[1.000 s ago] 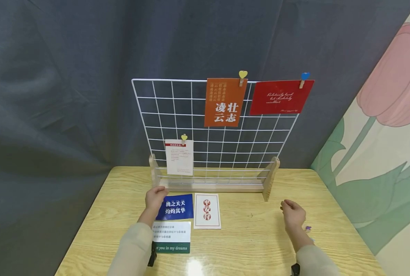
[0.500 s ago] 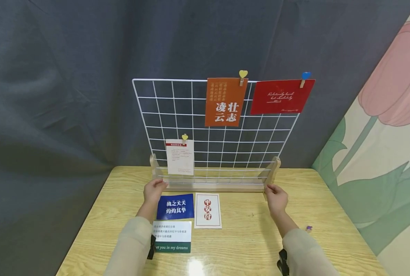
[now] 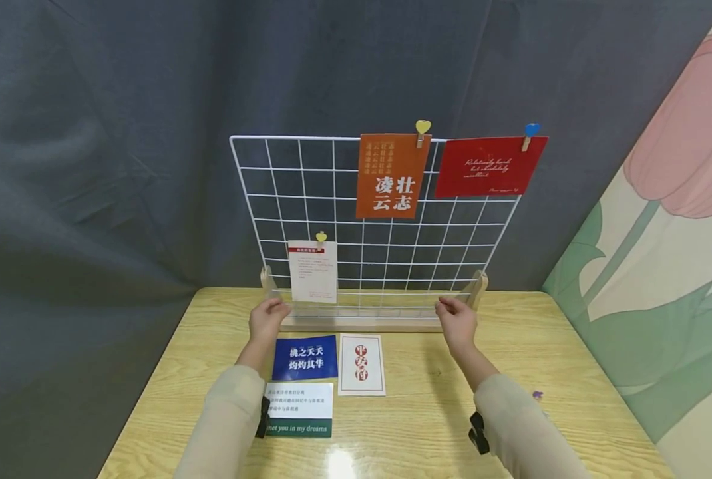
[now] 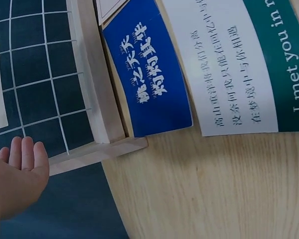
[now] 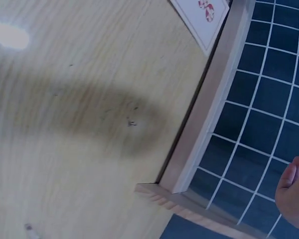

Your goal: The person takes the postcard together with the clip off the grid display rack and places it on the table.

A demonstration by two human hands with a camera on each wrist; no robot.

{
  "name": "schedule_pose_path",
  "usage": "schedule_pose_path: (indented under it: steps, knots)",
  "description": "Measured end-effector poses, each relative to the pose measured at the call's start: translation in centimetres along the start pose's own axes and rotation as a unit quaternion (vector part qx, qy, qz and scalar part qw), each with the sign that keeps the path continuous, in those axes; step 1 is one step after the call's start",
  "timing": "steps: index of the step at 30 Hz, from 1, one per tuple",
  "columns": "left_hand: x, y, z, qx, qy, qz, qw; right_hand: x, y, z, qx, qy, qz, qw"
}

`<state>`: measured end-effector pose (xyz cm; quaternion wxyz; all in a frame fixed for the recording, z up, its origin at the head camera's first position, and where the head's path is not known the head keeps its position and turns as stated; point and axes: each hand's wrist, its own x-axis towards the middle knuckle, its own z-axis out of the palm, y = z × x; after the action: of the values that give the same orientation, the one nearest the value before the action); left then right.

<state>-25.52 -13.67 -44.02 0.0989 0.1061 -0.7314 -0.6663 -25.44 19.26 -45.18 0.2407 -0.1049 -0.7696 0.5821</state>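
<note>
My left hand (image 3: 267, 318) is by the lower left corner of the white card with a red header (image 3: 313, 273), which hangs on the wire grid (image 3: 392, 256) under a yellow heart clip (image 3: 321, 237). In the left wrist view its fingers (image 4: 27, 153) are loosely extended and hold nothing visible. In front of the grid's lower right part is my right hand (image 3: 456, 322), fingers bent together; whether something small is between them is hidden. A blue card (image 3: 305, 357), a white card with red characters (image 3: 361, 364) and a white and green card (image 3: 299, 409) lie on the table.
An orange card (image 3: 393, 176) and a red card (image 3: 490, 166) hang from the grid's top bar by heart clips. The grid stands in a wooden base (image 3: 362, 325). A purple clip (image 3: 537, 396) lies at the table's right. Dark cloth (image 3: 122, 166) hangs behind.
My right hand has moved from the table's right side leftward and up to the grid. The left hand has risen slightly toward the hanging white card. The cards have stayed in place.
</note>
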Motion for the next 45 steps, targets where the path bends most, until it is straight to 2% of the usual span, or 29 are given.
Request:
schedule_pose_path:
  steps: [3, 7, 14, 19, 29, 36, 39, 41, 42, 44, 45]
  knots:
    - [0.4, -0.1, 0.0, -0.014, -0.009, 0.016, 0.9997, 0.2, -0.6, 0.3, -0.023, -0.004, -0.012, 1.000]
    - [1.8, -1.6, 0.1, -0.020, -0.011, 0.025, 0.9994, 0.4, -1.5, 0.6, -0.052, -0.018, -0.015, 0.998]
    - [2.2, -0.8, 0.7, -0.035, 0.006, -0.001, 0.9994, 0.9, -2.9, 1.2, -0.021, -0.031, -0.012, 0.999]
    - [2.4, -0.5, 0.8, -0.023, 0.008, -0.003, 0.9997, 1.3, -3.6, 1.7, -0.018, -0.044, -0.024, 0.999]
    - [2.8, 0.1, 0.8, 0.004, 0.007, 0.010, 0.9999, 1.7, -5.4, 3.6, 0.033, -0.053, -0.019, 0.998]
    - [3.1, 0.8, 1.1, 0.038, 0.009, 0.019, 0.9991, 1.8, -7.1, 5.1, 0.032, -0.057, -0.039, 0.997]
    - [3.7, 0.0, 0.9, 0.008, -0.006, 0.049, 0.9988, 1.8, -7.7, 5.6, 0.038, -0.056, -0.041, 0.997]
    - [5.5, -2.3, 0.9, -0.038, -0.011, 0.089, 0.9952, 1.9, -8.0, 5.9, 0.036, -0.056, -0.044, 0.997]
    - [6.2, -3.0, 0.9, -0.048, -0.017, 0.097, 0.9940, 1.9, -8.2, 6.0, 0.038, -0.058, -0.046, 0.997]
    - [7.1, -3.9, 0.9, -0.059, -0.025, 0.093, 0.9936, 1.9, -8.5, 6.2, 0.043, -0.058, -0.047, 0.996]
    - [7.6, -4.3, 1.0, -0.052, -0.019, 0.086, 0.9947, 1.9, -8.7, 6.3, 0.044, -0.058, -0.048, 0.996]
